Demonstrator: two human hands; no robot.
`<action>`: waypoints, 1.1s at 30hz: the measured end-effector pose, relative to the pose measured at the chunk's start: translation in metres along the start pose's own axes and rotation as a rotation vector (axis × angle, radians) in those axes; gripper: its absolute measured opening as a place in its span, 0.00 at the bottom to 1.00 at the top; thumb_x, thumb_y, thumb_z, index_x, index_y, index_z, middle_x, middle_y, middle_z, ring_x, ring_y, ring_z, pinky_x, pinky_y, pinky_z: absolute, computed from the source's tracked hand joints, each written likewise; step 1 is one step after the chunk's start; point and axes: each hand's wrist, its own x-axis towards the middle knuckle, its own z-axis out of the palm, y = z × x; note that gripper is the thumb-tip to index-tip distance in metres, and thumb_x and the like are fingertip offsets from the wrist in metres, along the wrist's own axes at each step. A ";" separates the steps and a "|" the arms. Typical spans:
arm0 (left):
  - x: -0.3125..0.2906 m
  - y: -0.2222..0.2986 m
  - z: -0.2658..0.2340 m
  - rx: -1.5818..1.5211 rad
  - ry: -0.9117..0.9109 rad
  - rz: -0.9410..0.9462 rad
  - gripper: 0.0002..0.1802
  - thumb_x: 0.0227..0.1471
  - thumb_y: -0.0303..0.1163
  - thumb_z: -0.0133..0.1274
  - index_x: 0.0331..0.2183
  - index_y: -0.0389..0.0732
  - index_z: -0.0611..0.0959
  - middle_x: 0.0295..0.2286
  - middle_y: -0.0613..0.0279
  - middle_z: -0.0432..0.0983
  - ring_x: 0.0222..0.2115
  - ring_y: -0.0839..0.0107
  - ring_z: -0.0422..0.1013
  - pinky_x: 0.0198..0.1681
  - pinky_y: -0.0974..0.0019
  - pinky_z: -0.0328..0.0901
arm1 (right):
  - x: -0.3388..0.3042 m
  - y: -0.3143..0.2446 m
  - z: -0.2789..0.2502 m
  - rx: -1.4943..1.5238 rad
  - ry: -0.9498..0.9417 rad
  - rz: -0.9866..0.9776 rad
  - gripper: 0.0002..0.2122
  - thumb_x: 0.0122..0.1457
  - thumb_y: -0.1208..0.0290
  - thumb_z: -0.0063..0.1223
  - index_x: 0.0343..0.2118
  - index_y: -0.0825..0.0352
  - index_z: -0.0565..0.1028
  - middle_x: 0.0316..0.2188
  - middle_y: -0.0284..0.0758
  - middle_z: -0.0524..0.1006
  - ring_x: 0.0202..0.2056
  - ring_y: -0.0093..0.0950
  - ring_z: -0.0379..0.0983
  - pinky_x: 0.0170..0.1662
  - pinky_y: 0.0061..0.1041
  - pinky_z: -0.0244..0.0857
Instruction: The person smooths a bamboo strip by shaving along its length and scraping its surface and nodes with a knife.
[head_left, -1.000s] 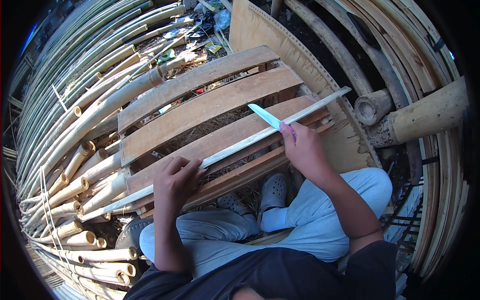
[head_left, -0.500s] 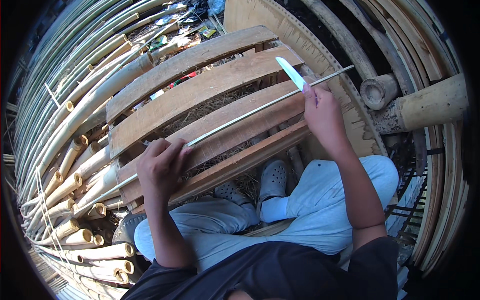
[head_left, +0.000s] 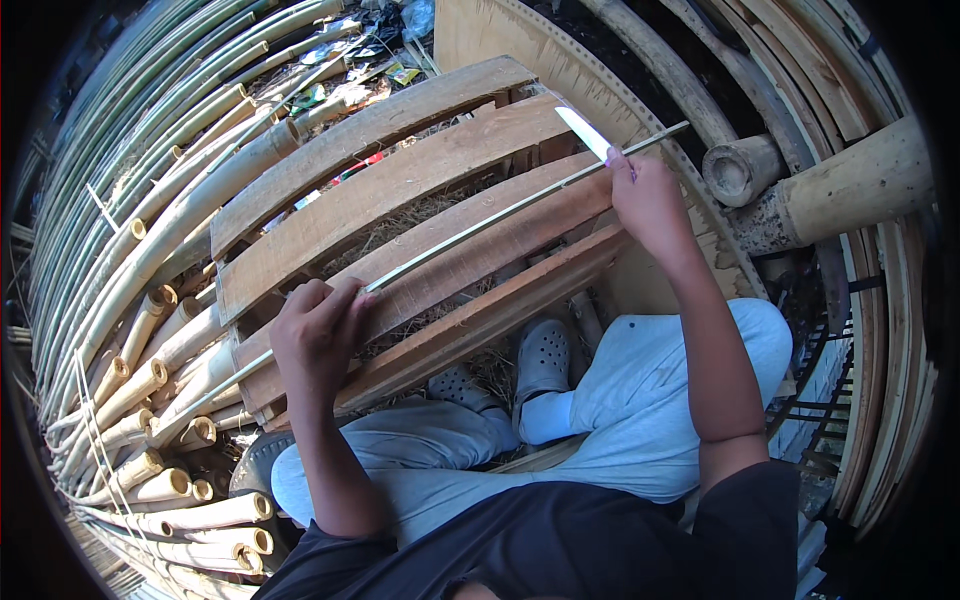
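1. The person sits low in the frame, knees in pale trousers, grey clogs [head_left: 543,352] tucked under a slatted wooden pallet [head_left: 400,185] that fills the middle of the picture.

2. A long thin bamboo strip [head_left: 480,222] lies slantwise across the pallet, running from lower left to upper right.

3. The left hand [head_left: 318,335], at lower centre-left, is curled over the strip, fingers pressed together and bearing down on it against a slat.

4. The right hand [head_left: 648,200], at upper right, is closed around the handle of a knife [head_left: 583,131]; the pale blade points up and left, and its edge looks to meet the strip near its far end, though I cannot tell the exact contact.

5. To my eye the step in hand is shaving or splitting the strip with the blade, and it looks close to the end of a stroke.

6. The next move, as I judge it, calls for a firm hold on the strip at the near end and a steady blade angle, kept away from the holding fingers.

7. Stacked bamboo poles [head_left: 150,260] crowd the left of the frame; thick cut bamboo stubs [head_left: 740,170] sit at the upper right.
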 end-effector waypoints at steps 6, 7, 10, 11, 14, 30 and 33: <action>0.002 0.007 0.002 -0.015 0.002 -0.005 0.09 0.50 0.34 0.67 0.35 0.44 0.87 0.21 0.60 0.69 0.23 0.63 0.68 0.27 0.60 0.63 | -0.035 -0.027 0.030 -0.032 -0.014 -0.158 0.21 0.71 0.60 0.46 0.31 0.76 0.80 0.25 0.56 0.79 0.33 0.54 0.79 0.40 0.48 0.72; 0.002 0.005 0.003 -0.021 0.023 -0.014 0.09 0.49 0.38 0.67 0.33 0.47 0.87 0.21 0.61 0.69 0.23 0.62 0.69 0.27 0.59 0.64 | -0.027 -0.021 0.024 -0.046 -0.007 -0.139 0.21 0.70 0.60 0.46 0.31 0.76 0.80 0.26 0.56 0.79 0.33 0.54 0.79 0.40 0.48 0.72; 0.000 0.006 0.002 -0.004 0.029 -0.019 0.09 0.49 0.38 0.68 0.33 0.47 0.87 0.22 0.62 0.71 0.23 0.62 0.70 0.27 0.59 0.64 | -0.011 -0.005 0.002 -0.057 0.060 -0.059 0.21 0.70 0.60 0.46 0.32 0.77 0.80 0.27 0.56 0.79 0.33 0.55 0.79 0.41 0.48 0.72; 0.001 0.009 0.002 -0.008 0.032 -0.024 0.09 0.49 0.38 0.68 0.33 0.47 0.87 0.22 0.62 0.71 0.23 0.62 0.70 0.27 0.59 0.64 | -0.009 -0.003 -0.001 -0.070 0.055 -0.006 0.21 0.70 0.61 0.46 0.32 0.77 0.80 0.27 0.56 0.79 0.33 0.55 0.79 0.40 0.48 0.72; 0.005 0.012 0.003 -0.029 0.022 0.015 0.10 0.49 0.33 0.68 0.36 0.42 0.88 0.21 0.59 0.69 0.22 0.64 0.69 0.27 0.61 0.63 | -0.040 -0.021 0.032 -0.047 0.082 -0.160 0.21 0.70 0.61 0.46 0.30 0.76 0.79 0.26 0.57 0.78 0.32 0.55 0.78 0.39 0.49 0.72; 0.010 0.012 0.008 -0.034 0.003 -0.024 0.10 0.50 0.36 0.67 0.36 0.46 0.88 0.22 0.61 0.70 0.23 0.64 0.70 0.27 0.60 0.64 | -0.009 -0.006 0.003 -0.049 0.038 -0.089 0.21 0.70 0.62 0.45 0.31 0.76 0.80 0.26 0.58 0.78 0.34 0.56 0.78 0.40 0.49 0.71; 0.014 0.021 0.009 -0.046 0.015 0.006 0.10 0.51 0.34 0.67 0.36 0.44 0.88 0.21 0.59 0.68 0.22 0.64 0.68 0.28 0.61 0.64 | -0.026 -0.013 0.029 -0.038 0.021 -0.190 0.21 0.71 0.62 0.44 0.31 0.77 0.80 0.26 0.58 0.78 0.34 0.55 0.78 0.40 0.50 0.71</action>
